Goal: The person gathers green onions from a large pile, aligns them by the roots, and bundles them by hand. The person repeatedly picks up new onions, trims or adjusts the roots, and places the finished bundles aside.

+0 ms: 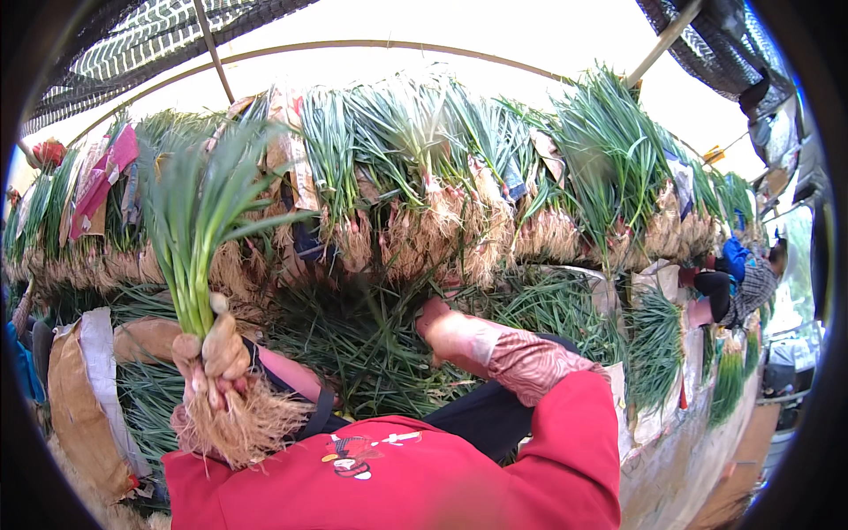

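My left hand (225, 349), with pale beige fingers, grips an upright bunch of green-leaved bulb plants (203, 265) at the lower left; reddish bulbs and a mass of straw-coloured roots (252, 424) hang below the fingers. My right hand (433, 325), its forearm in a patterned sleeve cuff, reaches down at the centre to loose green leaves (362, 344); its fingers are mostly hidden, so whether they hold anything is unclear.
A long raised row of similar rooted bunches (495, 221) spans the view ahead. More bunches (654, 353) lie on pale sacking at right, beyond which another person (742, 291) sits. Brown and white sacks (88, 389) lie at left. Dark netting (698, 44) hangs overhead.
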A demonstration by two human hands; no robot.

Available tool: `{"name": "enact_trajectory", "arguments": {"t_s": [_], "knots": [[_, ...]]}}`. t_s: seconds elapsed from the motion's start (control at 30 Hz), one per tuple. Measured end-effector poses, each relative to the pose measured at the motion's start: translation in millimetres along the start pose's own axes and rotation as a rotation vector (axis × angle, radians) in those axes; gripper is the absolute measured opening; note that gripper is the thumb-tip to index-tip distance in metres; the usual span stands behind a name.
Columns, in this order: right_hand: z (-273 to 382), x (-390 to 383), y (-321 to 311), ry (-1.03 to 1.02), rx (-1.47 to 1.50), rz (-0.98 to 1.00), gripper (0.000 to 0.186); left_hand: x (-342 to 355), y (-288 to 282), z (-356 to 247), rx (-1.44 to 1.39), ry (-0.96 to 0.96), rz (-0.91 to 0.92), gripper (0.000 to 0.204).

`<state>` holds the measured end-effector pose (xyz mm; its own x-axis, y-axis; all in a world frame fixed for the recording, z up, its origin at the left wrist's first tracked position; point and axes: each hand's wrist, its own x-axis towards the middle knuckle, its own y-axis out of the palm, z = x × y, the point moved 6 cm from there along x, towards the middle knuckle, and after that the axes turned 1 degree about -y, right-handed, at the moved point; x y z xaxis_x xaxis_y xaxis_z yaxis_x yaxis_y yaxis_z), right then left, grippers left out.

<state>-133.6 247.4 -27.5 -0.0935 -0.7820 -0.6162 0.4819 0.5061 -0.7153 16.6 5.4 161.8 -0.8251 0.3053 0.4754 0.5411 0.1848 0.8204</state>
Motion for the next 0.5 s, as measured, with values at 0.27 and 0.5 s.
{"name": "enact_trajectory", "arguments": {"t_s": [0.27, 0.5], "knots": [[-44.7, 69.3, -127.0, 0.537, -0.527, -0.625, 0.035, 47.0, -111.3, 43.6, 0.315, -0.066, -0.749, 0.054], [18.3, 30.2, -29.3, -0.168, 0.084, -0.206, 0.023, 26.1, -160.6, 67.0, 0.026, -0.153, -0.67, 0.033]]}}
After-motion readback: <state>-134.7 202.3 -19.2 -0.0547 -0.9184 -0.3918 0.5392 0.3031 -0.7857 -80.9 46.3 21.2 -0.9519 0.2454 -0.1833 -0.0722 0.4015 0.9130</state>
